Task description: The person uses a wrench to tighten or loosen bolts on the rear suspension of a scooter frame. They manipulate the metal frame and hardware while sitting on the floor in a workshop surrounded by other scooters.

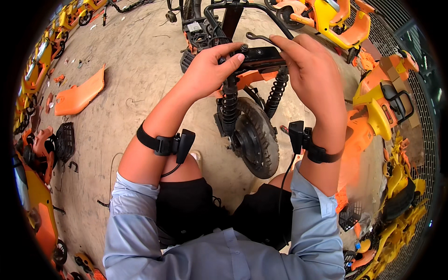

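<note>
My left hand (208,68) is at the left end of a black metal frame (261,55), its thumb and forefinger closed about a small bolt (244,47). A dark wrench (262,38) with a ring end is gripped in my right hand (310,67). That ring end hangs just above and right of the bolt, apart from it. Below the frame, two black coil-spring shock absorbers (229,106) flank the rear wheel (257,140) of a stripped scooter. The other fingers of my left hand are partly hidden.
The scooter's body (199,39) with exposed wiring stretches away ahead. An orange curved panel (81,94) lies on the concrete floor at left, near a black basket (65,142). Yellow and orange scooters (333,21) stand at far right, with yellow panels (396,228) heaped at near right.
</note>
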The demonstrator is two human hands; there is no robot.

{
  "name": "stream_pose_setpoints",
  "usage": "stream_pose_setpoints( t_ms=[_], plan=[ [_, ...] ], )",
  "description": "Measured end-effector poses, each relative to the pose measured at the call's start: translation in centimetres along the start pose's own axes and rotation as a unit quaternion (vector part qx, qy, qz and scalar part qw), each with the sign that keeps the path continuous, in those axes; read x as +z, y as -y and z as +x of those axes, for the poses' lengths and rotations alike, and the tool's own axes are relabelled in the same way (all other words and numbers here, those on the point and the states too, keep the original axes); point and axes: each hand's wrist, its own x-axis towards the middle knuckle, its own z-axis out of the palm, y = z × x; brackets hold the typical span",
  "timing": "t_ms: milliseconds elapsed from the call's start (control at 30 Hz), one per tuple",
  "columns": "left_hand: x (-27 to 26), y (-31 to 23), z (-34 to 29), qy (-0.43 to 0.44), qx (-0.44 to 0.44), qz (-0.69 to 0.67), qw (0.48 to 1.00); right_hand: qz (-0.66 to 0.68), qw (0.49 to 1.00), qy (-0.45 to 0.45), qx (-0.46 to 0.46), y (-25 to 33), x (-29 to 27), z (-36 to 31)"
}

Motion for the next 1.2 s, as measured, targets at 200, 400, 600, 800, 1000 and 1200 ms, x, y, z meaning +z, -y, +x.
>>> stream_pose_setpoints(
  t_ms=[200, 400, 600, 800, 1000, 1200],
  plan=[
    [0.0, 0.5, 0.0, -0.005, 0.017, 0.004, 1.0, 0.012, 0.999, 0.011, -0.031, -1.9, 2.1, -0.1],
    [-0.1, 0.0, -0.1, -0.002, -0.002, 0.016, 1.0, -0.013, 0.996, -0.053, -0.07, -3.8, 4.7, -0.2],
    [0.0, -0.3, 0.0, 0.001, -0.005, 0.018, 1.0, 0.005, 0.993, -0.08, -0.092, -4.8, 5.5, -0.6],
    [0.2, -0.5, -0.2, -0.012, -0.027, -0.012, 0.999, -0.102, 0.993, 0.036, -0.057, 1.0, 1.0, -0.5],
    [0.2, -0.5, -0.3, -0.012, -0.029, -0.03, 0.999, -0.11, 0.989, 0.052, 0.078, 6.6, 1.6, -0.8],
    [-0.1, -0.4, -0.1, 0.011, -0.019, 0.005, 1.0, -0.017, 0.999, 0.011, 0.047, 2.4, -0.6, -0.6]
  ],
)
